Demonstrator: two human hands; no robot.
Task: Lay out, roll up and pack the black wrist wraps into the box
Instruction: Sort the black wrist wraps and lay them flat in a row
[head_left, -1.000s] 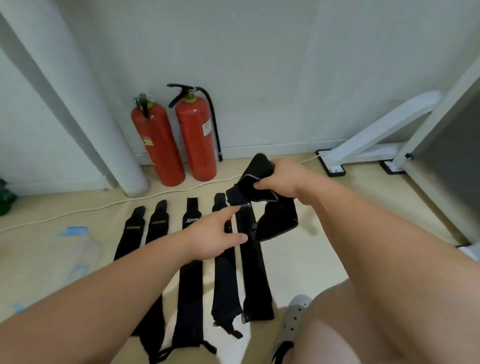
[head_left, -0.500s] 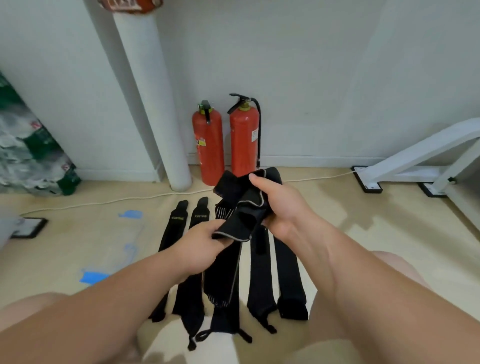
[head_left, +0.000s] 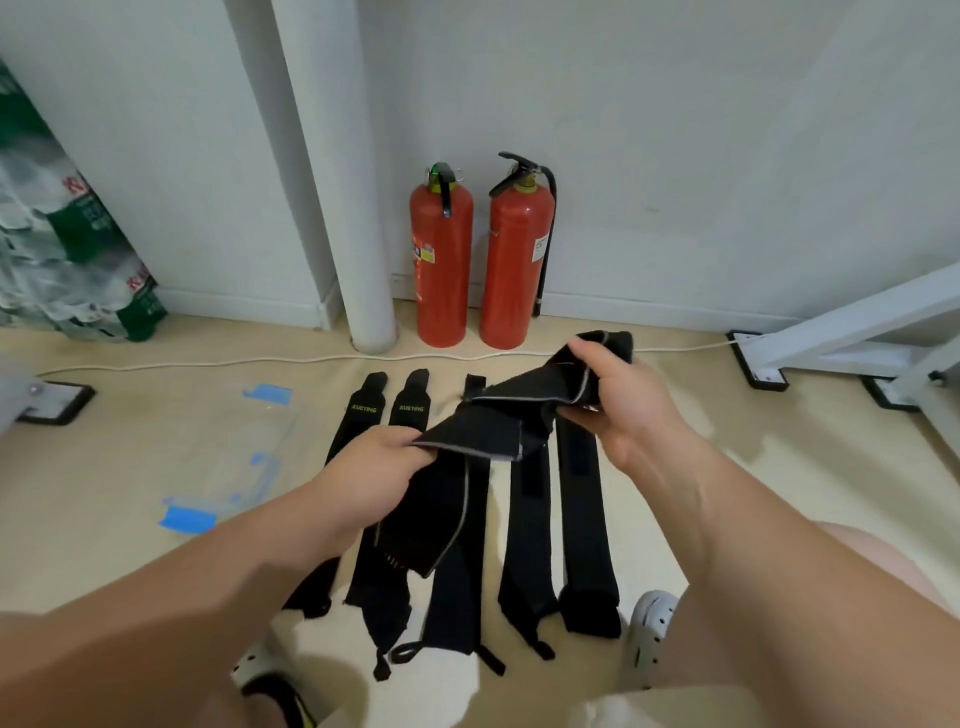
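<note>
Several black wrist wraps (head_left: 584, 525) lie flat side by side on the beige floor, their ends pointing toward the wall. Above them I hold one more black wrap (head_left: 514, 410), folded and twisted, with a grey edge showing. My left hand (head_left: 371, 478) grips its lower end, which hangs down over the laid-out row. My right hand (head_left: 618, 400) grips its upper, bunched end. No box is in view.
Two red fire extinguishers (head_left: 441, 260) stand against the wall beside a white pillar (head_left: 358, 208). A white cable (head_left: 208, 364) runs along the floor. Blue tape marks (head_left: 187, 517) and clear plastic lie at left. White frame feet (head_left: 758, 364) sit at right. My shoes (head_left: 652, 631) are below.
My left hand rose from the laid-out wraps and took hold of the lower end of the wrap my right hand holds. The wrap is now stretched between both hands. The camera view shifted.
</note>
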